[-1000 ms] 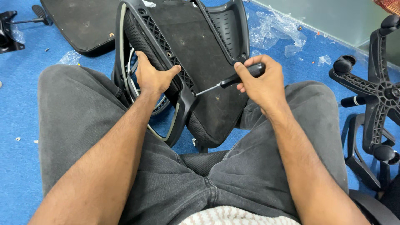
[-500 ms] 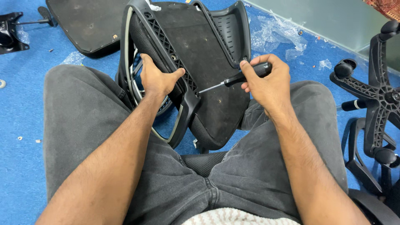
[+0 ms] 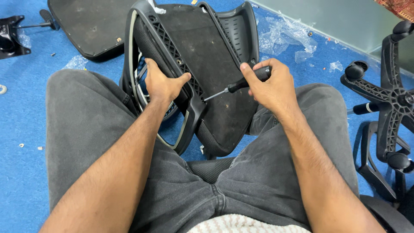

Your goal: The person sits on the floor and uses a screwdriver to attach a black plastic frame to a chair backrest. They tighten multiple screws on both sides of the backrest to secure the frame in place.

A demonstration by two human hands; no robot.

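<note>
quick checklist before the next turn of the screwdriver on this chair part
1. Right hand wrapped firmly on the screwdriver handle: ok.
2. Screwdriver tip seated in a screw head: cannot tell, the tip meets the armrest bracket but no screw shows.
3. Left hand steadying the chair seat frame: ok.
4. Left fingers clear of the tip: ok, thumb sits apart from it, though close.
5. Seat braced between the knees: ok.
6. Loose parts in reach: not ok, small bits lie scattered on the blue floor.
</note>
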